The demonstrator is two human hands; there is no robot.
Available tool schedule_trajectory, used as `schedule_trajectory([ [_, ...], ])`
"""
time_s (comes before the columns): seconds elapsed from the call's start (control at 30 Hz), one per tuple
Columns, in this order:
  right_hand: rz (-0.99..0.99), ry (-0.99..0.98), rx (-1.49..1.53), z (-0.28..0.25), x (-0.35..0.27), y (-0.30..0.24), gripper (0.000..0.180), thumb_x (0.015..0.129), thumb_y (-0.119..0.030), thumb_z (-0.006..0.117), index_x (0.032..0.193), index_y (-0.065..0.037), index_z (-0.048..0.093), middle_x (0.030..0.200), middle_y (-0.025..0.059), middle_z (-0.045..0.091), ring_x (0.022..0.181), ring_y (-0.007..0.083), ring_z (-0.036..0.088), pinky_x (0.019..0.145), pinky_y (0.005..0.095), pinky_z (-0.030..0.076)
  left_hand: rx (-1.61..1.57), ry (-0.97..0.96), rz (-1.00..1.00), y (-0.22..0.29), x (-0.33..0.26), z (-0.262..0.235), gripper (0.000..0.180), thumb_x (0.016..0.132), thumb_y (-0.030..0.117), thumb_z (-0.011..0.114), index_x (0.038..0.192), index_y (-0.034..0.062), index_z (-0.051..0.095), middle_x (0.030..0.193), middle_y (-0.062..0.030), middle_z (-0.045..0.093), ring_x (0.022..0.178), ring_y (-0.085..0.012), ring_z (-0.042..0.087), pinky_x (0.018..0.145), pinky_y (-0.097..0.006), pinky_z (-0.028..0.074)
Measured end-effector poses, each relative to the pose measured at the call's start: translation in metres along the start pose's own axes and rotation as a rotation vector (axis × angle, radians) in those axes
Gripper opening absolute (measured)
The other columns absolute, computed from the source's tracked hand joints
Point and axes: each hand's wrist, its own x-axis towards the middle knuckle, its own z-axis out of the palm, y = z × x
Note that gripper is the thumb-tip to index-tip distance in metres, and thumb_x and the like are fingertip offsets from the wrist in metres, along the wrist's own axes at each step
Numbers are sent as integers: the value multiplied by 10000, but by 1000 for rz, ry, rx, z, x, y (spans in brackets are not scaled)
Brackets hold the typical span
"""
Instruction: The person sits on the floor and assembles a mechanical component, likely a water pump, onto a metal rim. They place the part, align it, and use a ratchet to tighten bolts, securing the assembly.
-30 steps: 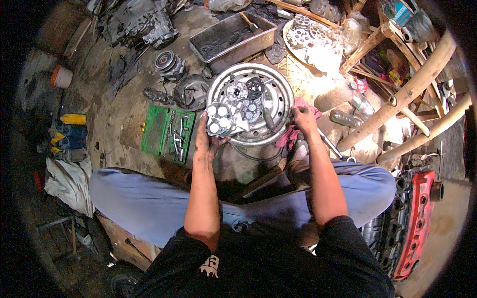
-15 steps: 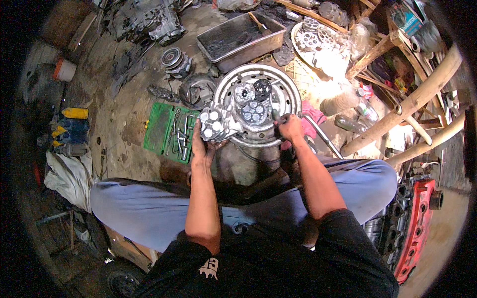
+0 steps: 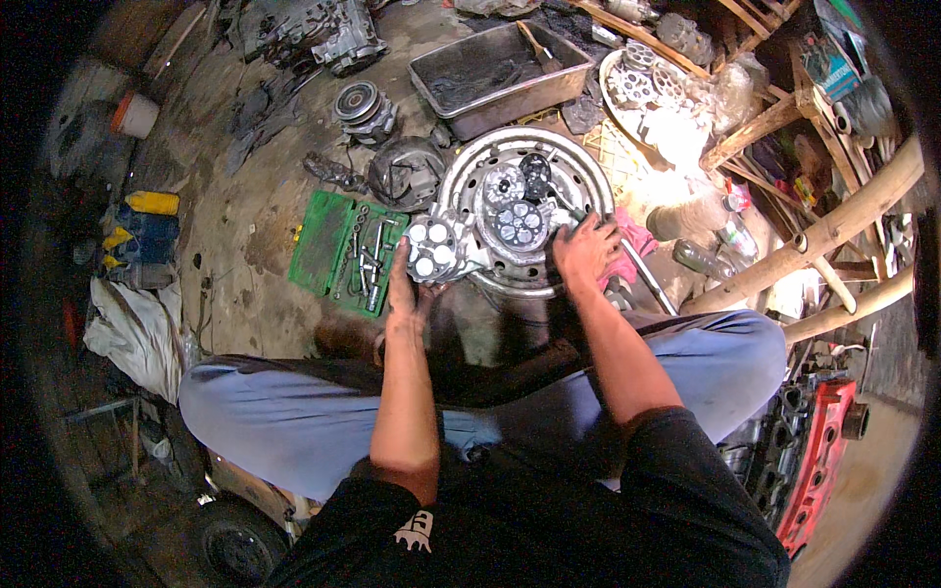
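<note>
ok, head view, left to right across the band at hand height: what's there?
Green tool case, left hand holding a silver metal part, round disc, right hand, pink cloth, see-through bottles.

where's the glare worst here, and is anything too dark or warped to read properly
Head view: glare burns out the floor and pale parts right of and beyond the wheel rim; head view: shadow swallows the fingers of the left hand under the metal part; head view: fisheye distortion bends things near the edges, and the corners go black.
</note>
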Motion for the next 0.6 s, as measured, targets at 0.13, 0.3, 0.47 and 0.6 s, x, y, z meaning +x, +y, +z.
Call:
schedule_trajectory([
  [0.13,-193,-299,476,8,2,-20,627,863,-433,674,1220,56,512,1174,314,538,1137,468,527,964,497,458,-15,-13,-3,-1,3,-12,584,925,562,559,1366,180,525,1331,-63,594,1152,-291,608,908,-545,499],
  [0.3,6,-422,530,36,-1,-20,663,785,-436,794,1157,66,572,1086,303,659,1036,430,641,882,465,510,-28,-34,-3,-1,3,-11,574,928,550,561,1357,171,528,1342,-70,585,1158,-299,605,929,-556,498],
  [0.47,-6,-481,652,35,6,-14,587,771,-389,813,1089,80,659,1003,284,692,924,402,689,830,430,534,-79,-43,8,-1,3,-7,549,935,543,566,1335,169,523,1233,-62,645,1046,-263,658,831,-511,532],
  [0.6,15,-644,683,34,13,-8,494,802,-305,796,1092,75,671,976,230,722,854,326,709,779,397,540,-77,-63,14,-1,4,-3,545,930,553,567,1332,187,530,1237,-58,646,1046,-264,661,836,-515,528],
])
